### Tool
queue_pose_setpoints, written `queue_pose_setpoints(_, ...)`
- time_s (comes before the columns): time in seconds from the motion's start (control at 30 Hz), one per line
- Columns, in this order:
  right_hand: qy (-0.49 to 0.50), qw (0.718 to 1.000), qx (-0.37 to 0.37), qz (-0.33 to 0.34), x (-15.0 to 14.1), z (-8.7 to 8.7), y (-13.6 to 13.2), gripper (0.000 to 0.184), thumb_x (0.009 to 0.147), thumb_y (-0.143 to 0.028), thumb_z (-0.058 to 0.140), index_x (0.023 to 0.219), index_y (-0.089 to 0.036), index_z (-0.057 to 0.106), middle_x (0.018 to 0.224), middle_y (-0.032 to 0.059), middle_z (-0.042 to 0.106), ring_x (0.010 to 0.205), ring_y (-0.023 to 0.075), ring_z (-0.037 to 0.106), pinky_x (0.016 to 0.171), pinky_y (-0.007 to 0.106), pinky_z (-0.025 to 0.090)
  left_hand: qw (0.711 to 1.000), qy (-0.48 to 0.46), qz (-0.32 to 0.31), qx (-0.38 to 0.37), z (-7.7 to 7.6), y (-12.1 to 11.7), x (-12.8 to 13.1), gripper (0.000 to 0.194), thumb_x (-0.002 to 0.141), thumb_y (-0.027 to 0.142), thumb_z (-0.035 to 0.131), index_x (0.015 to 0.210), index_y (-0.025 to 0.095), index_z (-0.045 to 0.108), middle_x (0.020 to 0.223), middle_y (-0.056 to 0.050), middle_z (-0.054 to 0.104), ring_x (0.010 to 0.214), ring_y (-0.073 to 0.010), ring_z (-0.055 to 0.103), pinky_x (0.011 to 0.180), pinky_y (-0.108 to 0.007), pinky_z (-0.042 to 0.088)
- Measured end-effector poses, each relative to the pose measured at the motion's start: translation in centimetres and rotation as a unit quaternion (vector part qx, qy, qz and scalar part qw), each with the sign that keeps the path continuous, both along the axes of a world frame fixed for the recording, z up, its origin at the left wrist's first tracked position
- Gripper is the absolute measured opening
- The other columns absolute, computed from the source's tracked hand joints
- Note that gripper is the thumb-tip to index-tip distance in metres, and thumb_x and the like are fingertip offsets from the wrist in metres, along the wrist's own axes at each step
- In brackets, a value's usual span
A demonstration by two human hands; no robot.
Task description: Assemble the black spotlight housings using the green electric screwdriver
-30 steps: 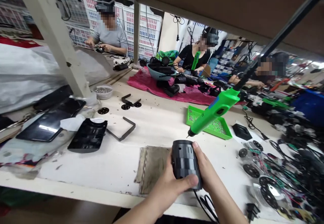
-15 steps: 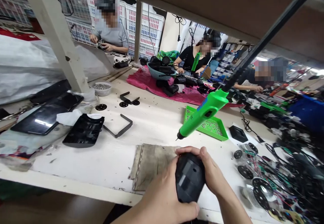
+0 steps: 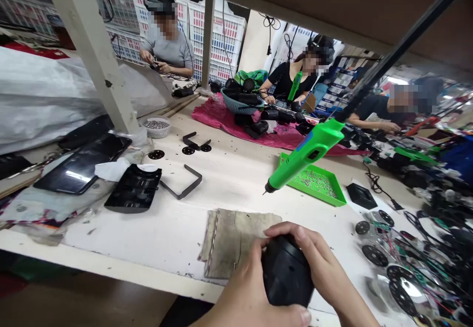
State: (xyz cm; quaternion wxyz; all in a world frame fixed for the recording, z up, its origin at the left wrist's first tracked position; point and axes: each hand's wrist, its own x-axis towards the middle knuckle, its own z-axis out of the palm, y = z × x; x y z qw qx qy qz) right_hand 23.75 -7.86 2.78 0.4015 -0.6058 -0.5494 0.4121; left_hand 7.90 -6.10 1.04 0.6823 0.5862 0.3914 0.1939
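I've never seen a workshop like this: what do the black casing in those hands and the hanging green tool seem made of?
The black casing looks like matte moulded plastic: dull sheen, no metal glint. The green screwdriver looks like glossy moulded plastic, smooth and bright; its dark tip may be metal.

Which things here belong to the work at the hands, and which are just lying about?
At the hands: black housing, held by left hand and right hand; green electric screwdriver, hanging nearby; green tray of screws.
Lying about: black plastic cover, bent metal bracket, bowl of screws, black discs.
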Motion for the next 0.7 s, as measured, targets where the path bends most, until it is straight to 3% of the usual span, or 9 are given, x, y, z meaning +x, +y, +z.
queue_pose_setpoints(0.1, -0.081, 0.993, 0.068, -0.045, 0.7, -0.6, -0.3, 0.039, 0.093, -0.052, 0.04, 0.106, -0.025, 0.065, 0.106, 0.0061, 0.068, 0.103, 0.0234, 0.062, 0.091, 0.036, 0.046, 0.991, -0.123, 0.024, -0.04, -0.7, 0.2, -2.5, 0.075, 0.055, 0.029, 0.078, 0.126, 0.023, 0.051, 0.117, -0.008, 0.065, 0.109, -0.0312, 0.058, 0.094, -0.044, 0.044)
queue_pose_setpoints(0.17, -0.188, 0.972, 0.112, -0.083, 1.9, -1.5, -0.5, 0.028, 0.092, -0.045, 0.048, 0.106, -0.025, 0.062, 0.107, 0.0064, 0.065, 0.104, 0.0228, 0.06, 0.091, 0.036, 0.046, 0.971, -0.171, 0.074, -0.149, -1.0, 0.1, -4.9, 0.065, 0.058, 0.036, 0.078, 0.119, 0.024, 0.058, 0.101, -0.005, 0.071, 0.095, -0.0291, 0.065, 0.086, -0.043, 0.049)
queue_pose_setpoints(0.27, -0.272, 0.952, 0.1, -0.104, 3.7, -3.2, -1.4, 0.019, 0.093, -0.039, 0.049, 0.101, -0.024, 0.059, 0.098, 0.0064, 0.064, 0.088, 0.0206, 0.062, 0.079, 0.035, 0.049, 0.91, -0.209, 0.177, -0.312, -0.7, 0.1, -8.1, 0.05, 0.063, 0.05, 0.074, 0.103, 0.021, 0.068, 0.085, -0.007, 0.074, 0.078, -0.0289, 0.069, 0.073, -0.042, 0.054)
queue_pose_setpoints(0.37, -0.279, 0.956, 0.054, -0.067, 3.9, -4.3, -2.4, 0.015, 0.094, -0.034, 0.047, 0.095, -0.023, 0.058, 0.09, 0.0048, 0.062, 0.076, 0.0184, 0.062, 0.068, 0.032, 0.05, 0.871, -0.222, 0.263, -0.351, -0.4, 0.3, -9.3, 0.047, 0.063, 0.056, 0.071, 0.088, 0.016, 0.073, 0.087, -0.01, 0.076, 0.088, -0.0324, 0.069, 0.079, -0.042, 0.055)
queue_pose_setpoints(0.43, -0.293, 0.956, 0.03, -0.017, 2.9, -4.5, -2.8, 0.014, 0.094, -0.031, 0.047, 0.092, -0.024, 0.059, 0.089, 0.0039, 0.062, 0.077, 0.0181, 0.062, 0.068, 0.031, 0.049, 0.875, -0.2, 0.282, -0.339, -0.5, 0.5, -8.9, 0.048, 0.062, 0.053, 0.074, 0.093, 0.016, 0.072, 0.089, -0.009, 0.076, 0.091, -0.0327, 0.069, 0.079, -0.041, 0.056)
queue_pose_setpoints(0.57, -0.331, 0.941, -0.003, 0.071, -0.1, -4.7, -2.3, 0.011, 0.09, -0.021, 0.051, 0.088, -0.024, 0.061, 0.088, 0.0023, 0.062, 0.081, 0.0197, 0.06, 0.069, 0.032, 0.045, 0.908, -0.155, 0.258, -0.293, -1.2, 0.5, -6.9, 0.064, 0.063, 0.042, 0.078, 0.12, 0.02, 0.06, 0.098, -0.007, 0.074, 0.095, -0.0305, 0.067, 0.077, -0.038, 0.056)
queue_pose_setpoints(0.7, -0.364, 0.927, -0.019, 0.084, -1.9, -4.8, -1.3, 0.016, 0.081, -0.007, 0.05, 0.077, -0.02, 0.059, 0.079, 0.0032, 0.06, 0.074, 0.0216, 0.057, 0.068, 0.034, 0.039, 0.924, -0.147, 0.237, -0.263, -1.4, 0.3, -5.4, 0.062, 0.068, 0.044, 0.075, 0.122, 0.021, 0.057, 0.106, -0.008, 0.071, 0.099, -0.03, 0.065, 0.075, -0.036, 0.055)
